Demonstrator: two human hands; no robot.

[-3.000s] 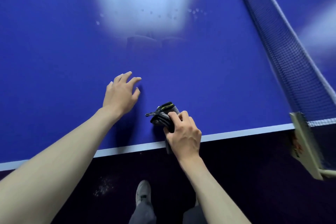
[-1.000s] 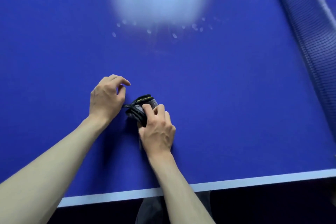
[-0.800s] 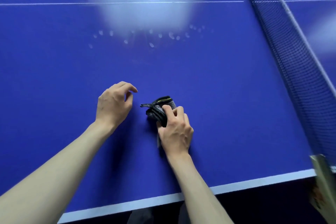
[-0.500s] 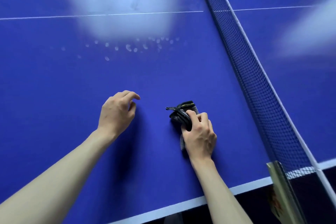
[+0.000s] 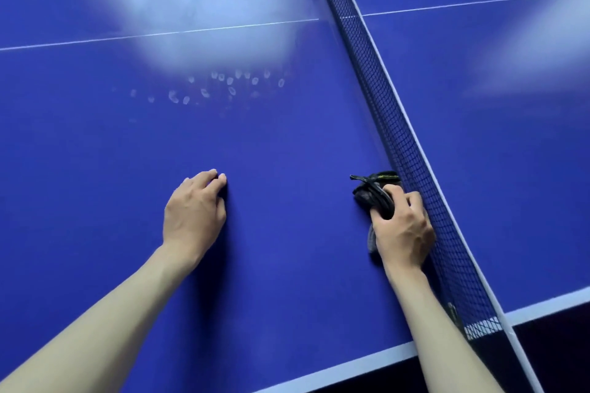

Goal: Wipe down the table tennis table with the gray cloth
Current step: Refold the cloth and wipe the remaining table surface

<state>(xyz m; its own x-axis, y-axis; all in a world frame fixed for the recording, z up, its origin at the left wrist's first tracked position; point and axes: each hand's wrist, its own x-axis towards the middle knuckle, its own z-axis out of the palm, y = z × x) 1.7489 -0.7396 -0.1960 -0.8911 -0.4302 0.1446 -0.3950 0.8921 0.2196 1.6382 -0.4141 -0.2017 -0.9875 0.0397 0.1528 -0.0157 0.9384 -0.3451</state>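
Note:
The blue table tennis table [image 5: 287,143] fills the view. My right hand [image 5: 403,228] grips the bunched gray cloth [image 5: 372,191], dark with a yellow-green edge, and holds it down on the table right beside the net [image 5: 412,150]. My left hand [image 5: 194,214] rests on the table about a forearm's length to the left, fingers bent with their tips on the surface, holding nothing. Several pale fingerprint smudges [image 5: 223,89] mark the surface farther out, below a bright glare patch.
The net runs diagonally from the top centre to the near right edge, just right of my right hand. A white centre line [image 5: 159,33] crosses the table far out. The white table edge [image 5: 367,360] lies near my forearms, with dark floor beyond.
My right hand has slid the cloth to the right across the table until it reached the net. My left hand stayed planted on the surface. The view has swung right.

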